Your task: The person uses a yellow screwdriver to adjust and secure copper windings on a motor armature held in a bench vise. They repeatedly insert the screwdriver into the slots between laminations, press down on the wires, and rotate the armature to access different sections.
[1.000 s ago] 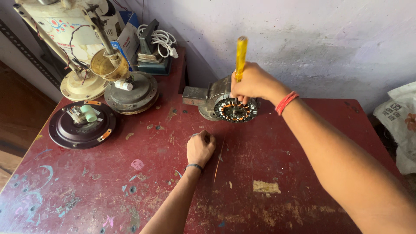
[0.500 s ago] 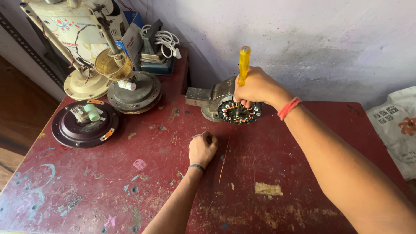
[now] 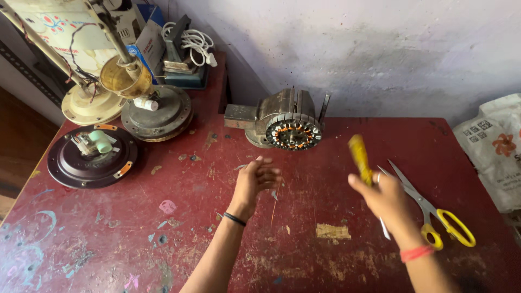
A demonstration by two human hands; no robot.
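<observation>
My right hand (image 3: 386,198) grips a yellow-handled screwdriver (image 3: 360,158) over the right half of the red table (image 3: 163,239); its metal tip shows below the hand. My left hand (image 3: 258,179) hovers near the table's middle with fingers loosely curled and nothing in it. A fan motor stator with copper windings (image 3: 293,133) sits in a grey vise (image 3: 282,108) at the back, beyond both hands. Scissors with yellow handles (image 3: 434,214) lie flat just right of my right hand.
At the back left stand fan motor housings: a dark round one (image 3: 89,157), a grey one (image 3: 157,114) and a cream one (image 3: 87,103). A white cable coil (image 3: 190,40) lies in the corner. A printed white bag (image 3: 496,146) sits at the right edge.
My right hand has drawn the screwdriver back from the stator toward me and to the right. My left hand has lifted off the table and loosened. The scissors have come into view.
</observation>
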